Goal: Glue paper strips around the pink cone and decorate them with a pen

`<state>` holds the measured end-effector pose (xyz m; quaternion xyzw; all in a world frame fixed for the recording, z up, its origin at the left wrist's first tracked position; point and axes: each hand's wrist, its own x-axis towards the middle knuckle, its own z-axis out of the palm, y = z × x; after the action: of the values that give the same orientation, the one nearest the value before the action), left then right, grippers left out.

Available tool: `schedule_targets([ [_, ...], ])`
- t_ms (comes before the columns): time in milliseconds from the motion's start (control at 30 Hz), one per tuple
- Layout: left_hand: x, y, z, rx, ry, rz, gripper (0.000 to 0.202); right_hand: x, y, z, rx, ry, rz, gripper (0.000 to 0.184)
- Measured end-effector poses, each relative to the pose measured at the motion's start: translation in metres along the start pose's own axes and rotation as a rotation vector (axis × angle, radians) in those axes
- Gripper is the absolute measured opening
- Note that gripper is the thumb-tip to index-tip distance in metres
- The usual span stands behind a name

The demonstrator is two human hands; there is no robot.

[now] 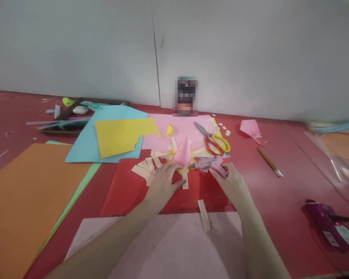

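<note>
My right hand (pixel 232 182) grips a pink glue gun (pixel 209 164), its nozzle pointing left toward the base of a pink paper cone (pixel 182 152). The cone stands among cream paper strips (pixel 147 167) fanned out on a red sheet (pixel 130 192). My left hand (pixel 163 183) rests on the red sheet beside the cone, fingers spread and touching the strips and the cone's base. One strip (pixel 185 178) lies just under the nozzle. Another loose cream strip (pixel 204 215) lies nearer to me.
Orange-and-yellow scissors (pixel 214 139) lie on a pink sheet (pixel 165 131) behind the cone. Yellow (pixel 120 135), blue (pixel 84 149) and orange (pixel 23 201) sheets lie left. A pencil (pixel 270 162) and a purple device (pixel 328 226) lie right. A folded pink paper piece (pixel 250 128) sits far right. A grey wall stands behind.
</note>
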<state>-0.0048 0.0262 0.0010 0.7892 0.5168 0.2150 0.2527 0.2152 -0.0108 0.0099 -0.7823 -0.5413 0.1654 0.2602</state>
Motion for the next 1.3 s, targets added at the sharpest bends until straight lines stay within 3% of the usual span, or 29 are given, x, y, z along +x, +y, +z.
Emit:
schedule_targets([
  [300, 0.0009, 0.0011, -0.0005, -0.001, -0.007, -0.017, 0.034, 0.0003, -0.0007, -0.0007, -0.017, -0.012, 0.017, 0.034],
  [667, 0.0008, 0.0023, -0.0024, 0.012, -0.014, 0.001, 0.022, -0.0003, -0.0028, -0.0022, -0.027, -0.028, 0.037, 0.034],
  [1067, 0.0017, 0.0013, -0.0012, 0.041, -0.022, 0.035, 0.027, 0.0006, -0.0008, -0.0008, -0.031, -0.029, 0.026, 0.033],
  [1300, -0.0009, 0.0015, -0.0007, 0.020, 0.004, 0.061, 0.019, -0.0003, -0.0040, -0.0030, -0.040, -0.043, 0.050, 0.033],
])
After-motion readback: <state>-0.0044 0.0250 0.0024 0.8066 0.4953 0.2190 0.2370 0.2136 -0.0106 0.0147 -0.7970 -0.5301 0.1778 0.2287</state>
